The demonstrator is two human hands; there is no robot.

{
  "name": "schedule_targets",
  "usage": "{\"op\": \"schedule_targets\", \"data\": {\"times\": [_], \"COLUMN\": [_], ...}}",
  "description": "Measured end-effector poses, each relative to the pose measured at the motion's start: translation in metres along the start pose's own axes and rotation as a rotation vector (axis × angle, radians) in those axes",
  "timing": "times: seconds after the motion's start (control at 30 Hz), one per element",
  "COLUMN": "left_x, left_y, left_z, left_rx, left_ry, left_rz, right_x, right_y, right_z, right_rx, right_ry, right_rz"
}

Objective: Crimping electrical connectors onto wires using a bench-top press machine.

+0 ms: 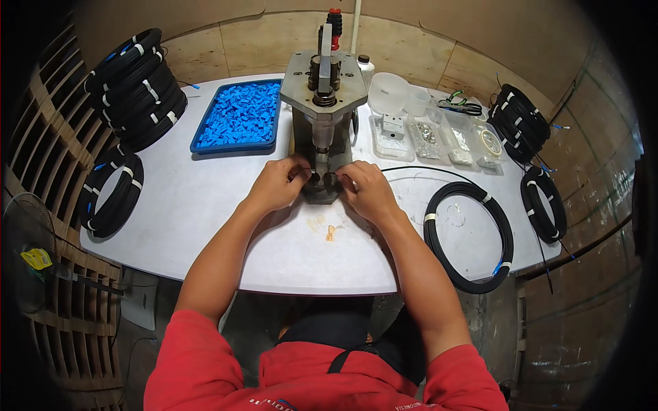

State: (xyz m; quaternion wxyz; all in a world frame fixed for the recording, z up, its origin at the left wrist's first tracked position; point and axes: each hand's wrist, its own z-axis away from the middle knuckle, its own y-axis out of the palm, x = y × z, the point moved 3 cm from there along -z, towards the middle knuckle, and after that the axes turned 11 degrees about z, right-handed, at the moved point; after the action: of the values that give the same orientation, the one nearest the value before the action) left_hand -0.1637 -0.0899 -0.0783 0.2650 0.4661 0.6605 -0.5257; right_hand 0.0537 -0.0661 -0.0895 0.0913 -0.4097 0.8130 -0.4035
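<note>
A grey metal press (323,96) stands at the middle of the table, its ram coming down over a dark base (321,194). On the left side of the base, my left hand (279,183) is closed in a pinch; what lies between its fingertips is too small to make out. Opposite it, my right hand (369,189) pinches a black cable (426,168) close under the ram. That cable arcs away to the right into a black cable coil (506,233) bound with white bands, with a blue connector (501,268) on it.
A dark blue tray (199,149) of small blue parts (240,113) lies left of the press. Stacked cable coils stand at the left (140,96) and right (519,123). Plastic containers (389,93), small-part boxes (426,142) and pliers (460,104) sit at the back right.
</note>
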Motion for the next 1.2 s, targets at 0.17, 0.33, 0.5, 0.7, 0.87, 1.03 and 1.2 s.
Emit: {"op": "schedule_targets", "data": {"times": [0.17, 0.33, 0.5, 0.7, 0.87, 1.03, 1.2], "left_x": [-0.0057, 0.0001, 0.0018, 0.0022, 0.0022, 0.0002, 0.0012], "left_y": [-0.0018, -0.0002, 0.0012, 0.0006, 0.0001, 0.0001, 0.0003], "left_z": [0.0002, -0.0008, -0.0009, -0.0004, -0.0012, -0.0008, -0.0002], "left_rx": [0.025, 0.024, 0.017, 0.026, 0.024, 0.023, 0.018], "left_ry": [-0.040, -0.025, 0.015, 0.009, 0.017, 0.003, 0.006], "left_rz": [-0.035, -0.073, -0.035, -0.053, -0.046, -0.065, -0.024], "right_x": [0.0002, -0.0008, -0.0018, 0.0003, -0.0001, -0.0001, -0.0007], "right_y": [-0.0013, -0.0020, -0.0013, -0.0028, -0.0022, -0.0018, -0.0018], "right_z": [-0.0005, 0.0000, 0.0005, 0.0001, 0.0002, 0.0008, 0.0001], "right_rx": [-0.006, -0.009, -0.007, -0.007, -0.004, -0.013, -0.005], "right_ry": [0.000, 0.002, 0.009, 0.009, 0.002, 0.003, 0.003], "right_rz": [-0.004, -0.007, 0.005, 0.003, 0.008, -0.001, -0.003]}}
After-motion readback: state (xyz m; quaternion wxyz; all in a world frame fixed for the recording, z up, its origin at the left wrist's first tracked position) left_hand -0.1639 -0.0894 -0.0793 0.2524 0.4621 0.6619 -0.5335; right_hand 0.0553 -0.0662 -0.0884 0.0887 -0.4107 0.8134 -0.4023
